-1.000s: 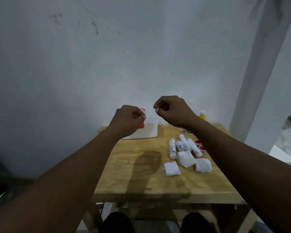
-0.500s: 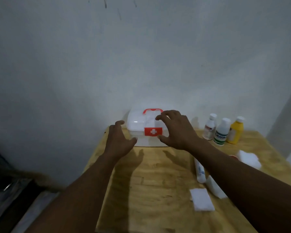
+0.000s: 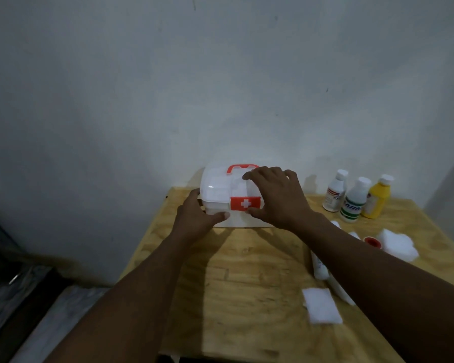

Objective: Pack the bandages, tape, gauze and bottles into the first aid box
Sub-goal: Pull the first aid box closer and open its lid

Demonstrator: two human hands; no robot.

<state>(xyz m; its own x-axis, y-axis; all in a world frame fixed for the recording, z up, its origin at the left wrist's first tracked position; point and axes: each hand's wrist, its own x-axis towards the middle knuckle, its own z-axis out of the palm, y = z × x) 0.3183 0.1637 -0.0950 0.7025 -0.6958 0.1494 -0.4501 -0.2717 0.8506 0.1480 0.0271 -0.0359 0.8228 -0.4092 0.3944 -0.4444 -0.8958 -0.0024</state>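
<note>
The white first aid box (image 3: 216,188), lid closed, with a red handle and a red clasp bearing a white cross, stands at the table's back left against the wall. My left hand (image 3: 198,218) grips its lower left front corner. My right hand (image 3: 275,196) lies over the lid's right side, thumb under the clasp. Three bottles stand at the back right: a white one (image 3: 334,191), a green-labelled one (image 3: 354,201), a yellow one (image 3: 378,197). A flat gauze pad (image 3: 321,305) lies front right. Fluffy gauze (image 3: 397,243), red tape (image 3: 372,241) and bandage rolls (image 3: 319,268) lie partly behind my right forearm.
The wooden table (image 3: 247,284) stands against a plain white wall. Its left edge drops to a dark floor area (image 3: 16,297). Bare wood lies between my forearms in front of the box.
My hands went from raised fists in the air down to the box. Both now touch it, where half a second ago they hovered just short. The view has tilted lower and closer.
</note>
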